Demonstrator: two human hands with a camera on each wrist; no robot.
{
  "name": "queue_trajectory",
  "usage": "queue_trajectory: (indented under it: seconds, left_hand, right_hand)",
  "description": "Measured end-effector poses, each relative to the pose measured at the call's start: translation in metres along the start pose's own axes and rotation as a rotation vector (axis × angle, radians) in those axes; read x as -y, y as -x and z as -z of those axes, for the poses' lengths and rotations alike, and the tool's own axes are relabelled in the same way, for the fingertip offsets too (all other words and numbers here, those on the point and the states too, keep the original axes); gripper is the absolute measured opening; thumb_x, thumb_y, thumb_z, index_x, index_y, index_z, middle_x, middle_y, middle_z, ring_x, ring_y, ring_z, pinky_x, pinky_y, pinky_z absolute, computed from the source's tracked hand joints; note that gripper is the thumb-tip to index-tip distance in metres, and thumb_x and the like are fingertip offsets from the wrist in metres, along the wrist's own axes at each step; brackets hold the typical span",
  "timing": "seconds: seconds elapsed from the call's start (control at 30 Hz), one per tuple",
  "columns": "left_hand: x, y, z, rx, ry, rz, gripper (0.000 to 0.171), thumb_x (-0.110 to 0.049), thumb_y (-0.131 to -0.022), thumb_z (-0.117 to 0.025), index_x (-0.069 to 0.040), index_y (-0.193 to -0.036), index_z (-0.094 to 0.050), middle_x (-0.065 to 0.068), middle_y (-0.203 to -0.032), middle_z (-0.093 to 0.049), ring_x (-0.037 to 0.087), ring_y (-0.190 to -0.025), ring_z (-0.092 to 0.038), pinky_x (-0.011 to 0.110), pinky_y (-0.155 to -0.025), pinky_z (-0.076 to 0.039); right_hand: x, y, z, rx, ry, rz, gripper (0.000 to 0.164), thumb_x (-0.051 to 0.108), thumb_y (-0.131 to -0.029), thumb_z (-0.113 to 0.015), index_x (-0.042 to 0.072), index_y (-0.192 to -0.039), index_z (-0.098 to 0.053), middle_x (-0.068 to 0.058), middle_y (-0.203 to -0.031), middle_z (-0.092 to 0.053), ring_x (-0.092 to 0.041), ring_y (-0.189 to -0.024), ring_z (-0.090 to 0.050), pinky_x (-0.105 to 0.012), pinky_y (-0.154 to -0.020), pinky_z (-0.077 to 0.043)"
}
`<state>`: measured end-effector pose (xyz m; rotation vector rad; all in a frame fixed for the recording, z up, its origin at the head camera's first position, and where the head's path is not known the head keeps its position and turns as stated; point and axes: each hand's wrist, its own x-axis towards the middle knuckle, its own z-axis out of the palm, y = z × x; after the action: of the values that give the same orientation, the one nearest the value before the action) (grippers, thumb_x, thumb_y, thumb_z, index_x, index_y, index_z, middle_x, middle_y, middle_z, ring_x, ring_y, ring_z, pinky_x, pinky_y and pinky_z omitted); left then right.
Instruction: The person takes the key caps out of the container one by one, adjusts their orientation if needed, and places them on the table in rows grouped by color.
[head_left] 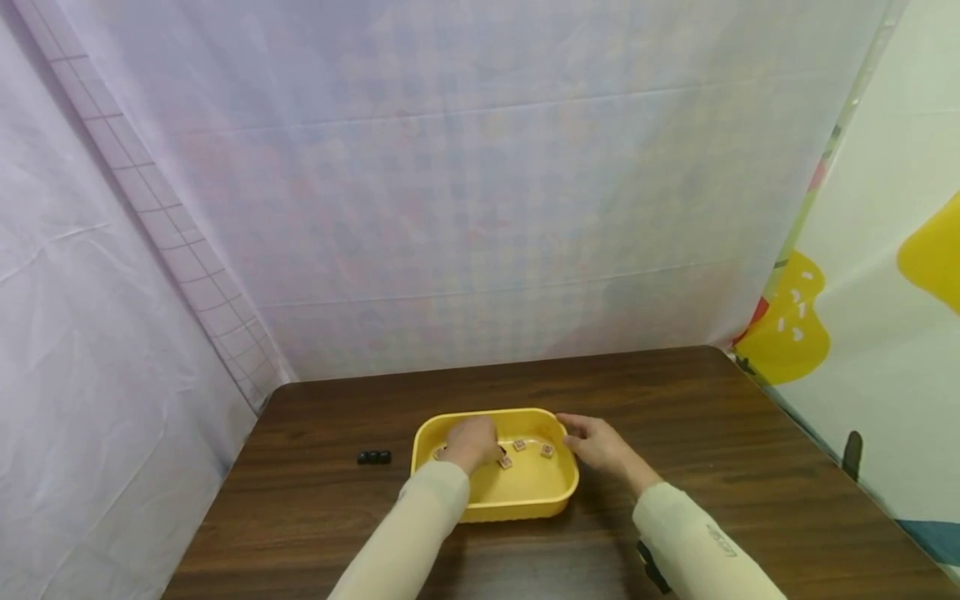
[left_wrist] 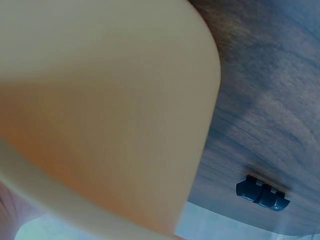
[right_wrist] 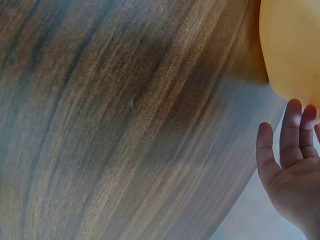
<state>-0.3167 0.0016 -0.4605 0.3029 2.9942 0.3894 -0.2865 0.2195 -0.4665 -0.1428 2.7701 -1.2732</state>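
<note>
A yellow basin (head_left: 517, 506) stands on the table with several small tan square pieces (head_left: 547, 450) inside. My left hand (head_left: 472, 442) reaches down into it, back of the hand upward, its fingertips hidden. Beside those fingers is a bit of something dark, and whether they hold it I cannot tell. At the basin's right side, my right hand (head_left: 596, 443) touches the rim and outer wall with fingers fairly straight; the right wrist view shows these fingers (right_wrist: 291, 132) spread a little against the basin.
Left of the basin, three small black block-like pieces (head_left: 374, 457) sit in a row on the dark wooden table (head_left: 315, 517). A pale cloth (head_left: 487, 208) hangs behind the table's far edge. Something black (head_left: 652, 567) shows under the right forearm.
</note>
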Motion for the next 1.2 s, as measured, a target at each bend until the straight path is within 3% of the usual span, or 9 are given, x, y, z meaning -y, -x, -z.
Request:
queue_trajectory:
  seconds: [0.17,0.3,0.47,0.63,0.83,0.97,1.2]
  left_hand:
    - [-0.002,0.001,0.000,0.009,0.022,-0.015,0.035,-0.033,-0.079,-0.084,-0.014,-0.062,-0.060,-0.002,-0.061,-0.054,0.014,-0.058,-0.047,0.035,-0.063,-0.048]
    - [-0.002,0.000,-0.001,0.002,0.015,-0.029,0.046,-0.035,-0.080,-0.083,-0.016,-0.055,-0.050,-0.003,-0.054,-0.043,0.013,-0.053,-0.040,0.031,-0.056,-0.041]
    - [-0.001,-0.002,-0.004,0.016,0.013,-0.054,0.037,-0.032,-0.082,-0.081,-0.016,-0.059,-0.057,-0.002,-0.059,-0.052,0.014,-0.056,-0.046,0.031,-0.057,-0.042]
    - [-0.001,-0.004,-0.003,0.037,-0.002,-0.068,0.027,-0.033,-0.080,-0.083,-0.016,-0.066,-0.067,-0.005,-0.069,-0.061,0.014,-0.065,-0.054,0.035,-0.067,-0.049]
    - [-0.001,0.000,0.001,0.056,0.003,-0.079,0.020,-0.021,-0.084,-0.078,-0.016,-0.067,-0.068,-0.005,-0.072,-0.063,0.015,-0.071,-0.057,0.037,-0.073,-0.050]
    - [-0.001,0.002,0.005,0.047,0.018,-0.088,0.026,-0.014,-0.084,-0.074,-0.013,-0.061,-0.061,-0.003,-0.066,-0.058,0.015,-0.065,-0.052,0.034,-0.068,-0.048]
    - [0.001,-0.001,0.012,0.048,0.082,-0.137,0.038,-0.004,-0.080,-0.070,-0.012,-0.051,-0.046,-0.001,-0.053,-0.041,0.013,-0.049,-0.036,0.026,-0.049,-0.037]
  right_hand:
    - [0.000,0.000,0.000,0.000,-0.008,0.008,0.043,0.009,-0.099,-0.055,0.001,-0.141,-0.052,-0.026,-0.133,-0.057,-0.039,-0.115,-0.059,-0.052,-0.093,-0.049]
    - [0.000,0.000,0.000,0.002,-0.011,0.013,0.043,0.008,-0.099,-0.055,0.000,-0.141,-0.052,-0.026,-0.135,-0.055,-0.040,-0.117,-0.057,-0.052,-0.094,-0.049]
    - [-0.001,-0.001,-0.001,0.003,-0.009,-0.003,0.043,0.009,-0.100,-0.055,0.002,-0.142,-0.052,-0.024,-0.135,-0.056,-0.039,-0.117,-0.057,-0.052,-0.095,-0.048]
    - [0.000,-0.001,-0.001,0.003,-0.010,-0.010,0.043,0.011,-0.100,-0.054,0.003,-0.142,-0.052,-0.024,-0.135,-0.056,-0.039,-0.118,-0.057,-0.053,-0.095,-0.048]
    - [0.002,0.001,-0.001,0.004,-0.009,-0.005,0.043,0.009,-0.100,-0.054,0.002,-0.142,-0.052,-0.025,-0.136,-0.055,-0.040,-0.118,-0.056,-0.053,-0.095,-0.048]
    - [0.002,0.002,-0.001,0.004,-0.011,-0.003,0.043,0.009,-0.100,-0.054,0.001,-0.142,-0.052,-0.025,-0.135,-0.056,-0.039,-0.117,-0.057,-0.053,-0.095,-0.048]
    - [0.001,0.001,-0.001,-0.003,0.004,0.005,0.044,0.009,-0.099,-0.055,0.001,-0.142,-0.052,-0.024,-0.128,-0.060,-0.034,-0.109,-0.060,-0.049,-0.090,-0.052]
